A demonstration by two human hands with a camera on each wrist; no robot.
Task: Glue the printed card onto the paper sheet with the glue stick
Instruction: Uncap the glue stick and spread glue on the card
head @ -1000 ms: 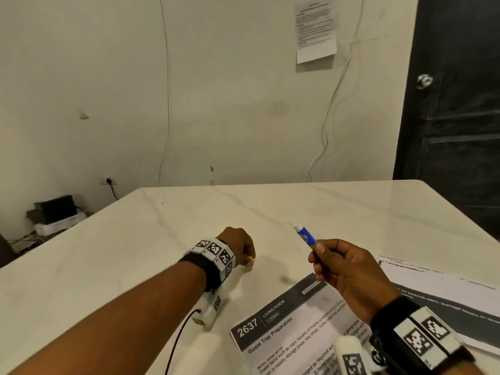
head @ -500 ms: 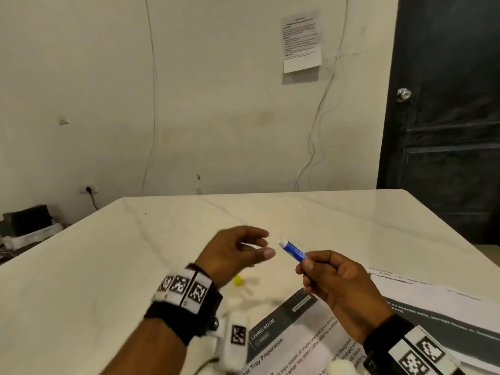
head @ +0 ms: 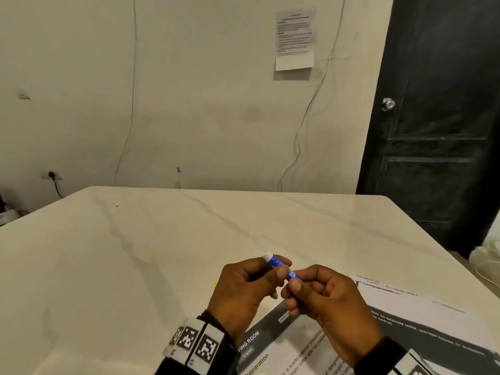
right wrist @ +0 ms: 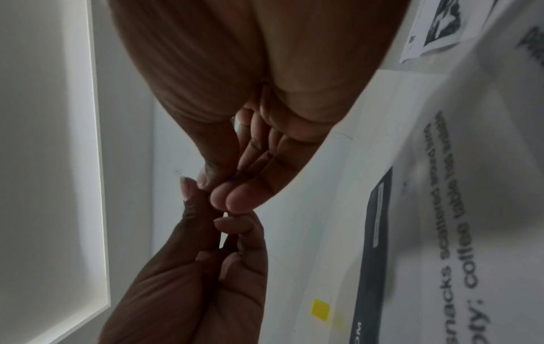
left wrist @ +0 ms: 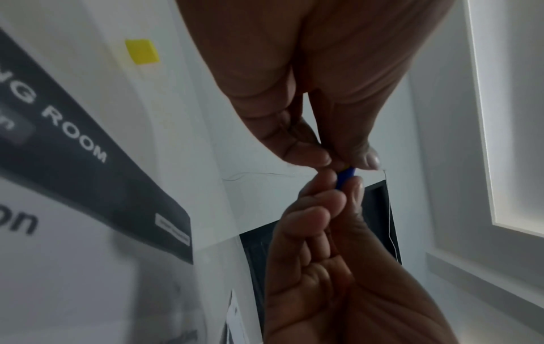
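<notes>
Both hands hold the blue glue stick [head: 273, 260] just above the table; its white end points up and to the left. My left hand [head: 280, 267] pinches the upper part between thumb and fingers. My right hand [head: 296, 280] pinches the lower end, and the left wrist view shows the glue stick [left wrist: 345, 177] squeezed between the two sets of fingertips. The printed card [head: 273, 345], headed LIVING ROOM, lies flat under my wrists. To its right lies a second printed paper sheet [head: 411, 307]. The stick's yellow cap [left wrist: 142, 50] rests on the table left of the card.
The pale marble table [head: 162, 253] stretches ahead and to the left. Its right edge runs beside a dark door [head: 438, 117]. A notice [head: 295, 39] and cables hang on the wall behind.
My left hand left the yellow cap on the table, lifted, and moved right to the glue stick. Both hands now hold it, where before only the right did.
</notes>
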